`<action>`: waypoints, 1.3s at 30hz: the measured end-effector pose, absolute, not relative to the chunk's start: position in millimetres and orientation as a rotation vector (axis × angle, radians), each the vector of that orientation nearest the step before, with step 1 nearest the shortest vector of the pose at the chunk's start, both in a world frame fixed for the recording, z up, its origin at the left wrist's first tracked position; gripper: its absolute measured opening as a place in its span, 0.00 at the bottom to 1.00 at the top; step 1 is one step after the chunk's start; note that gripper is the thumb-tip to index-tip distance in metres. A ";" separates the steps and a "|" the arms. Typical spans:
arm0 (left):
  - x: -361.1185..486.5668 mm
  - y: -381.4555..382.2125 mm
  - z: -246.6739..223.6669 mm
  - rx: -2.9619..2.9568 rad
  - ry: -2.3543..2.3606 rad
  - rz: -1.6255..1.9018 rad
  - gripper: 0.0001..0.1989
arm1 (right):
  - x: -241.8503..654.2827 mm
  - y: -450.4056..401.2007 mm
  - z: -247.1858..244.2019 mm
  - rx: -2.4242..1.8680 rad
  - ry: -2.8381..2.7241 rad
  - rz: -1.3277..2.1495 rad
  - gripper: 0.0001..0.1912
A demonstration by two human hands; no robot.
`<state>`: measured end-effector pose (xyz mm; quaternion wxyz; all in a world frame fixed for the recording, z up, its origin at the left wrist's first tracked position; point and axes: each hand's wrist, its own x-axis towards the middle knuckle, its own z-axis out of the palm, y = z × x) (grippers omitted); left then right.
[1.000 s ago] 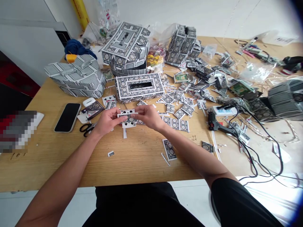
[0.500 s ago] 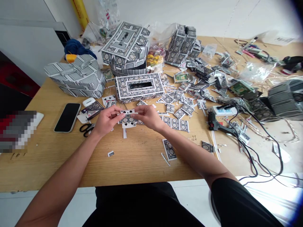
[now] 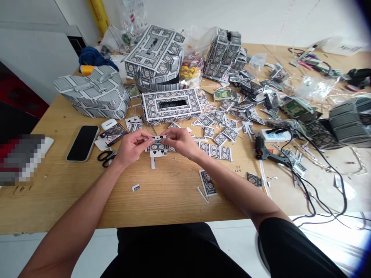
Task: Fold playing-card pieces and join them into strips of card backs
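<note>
Between my two hands is a playing card (image 3: 158, 147), its middle showing the patterned back and its upper and lower edges showing black pips. My left hand (image 3: 133, 148) pinches its left end between thumb and fingers. At the other end, the thumb and fingers of my right hand (image 3: 181, 142) close on the same card. A narrow white strip (image 3: 153, 163) lies just below it on the table. Right of my right hand, a row of patterned card pieces (image 3: 216, 151) lies flat. Behind the hands stands a card-covered box (image 3: 171, 107) with a slot in its top.
Scissors (image 3: 106, 156) and a phone (image 3: 82, 143) lie left of my hands. A glue gun (image 3: 268, 152) with black cables rests at right beside a power strip (image 3: 274, 135). Behind are a card-woven bag (image 3: 95, 94), a lidded card box (image 3: 155, 54) and heaped card pieces (image 3: 249, 88).
The upper edge of the card, with its pips, looks a little narrower, as if tilted between my fingers. Both hands stay in nearly the same place.
</note>
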<state>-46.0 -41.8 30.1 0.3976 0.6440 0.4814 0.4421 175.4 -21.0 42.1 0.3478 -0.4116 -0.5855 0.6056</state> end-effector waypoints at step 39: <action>-46.8 -42.7 30.5 1.570 1.179 1.133 0.15 | 162.4 -31.6 18.2 -0.983 -1.382 1.351 0.09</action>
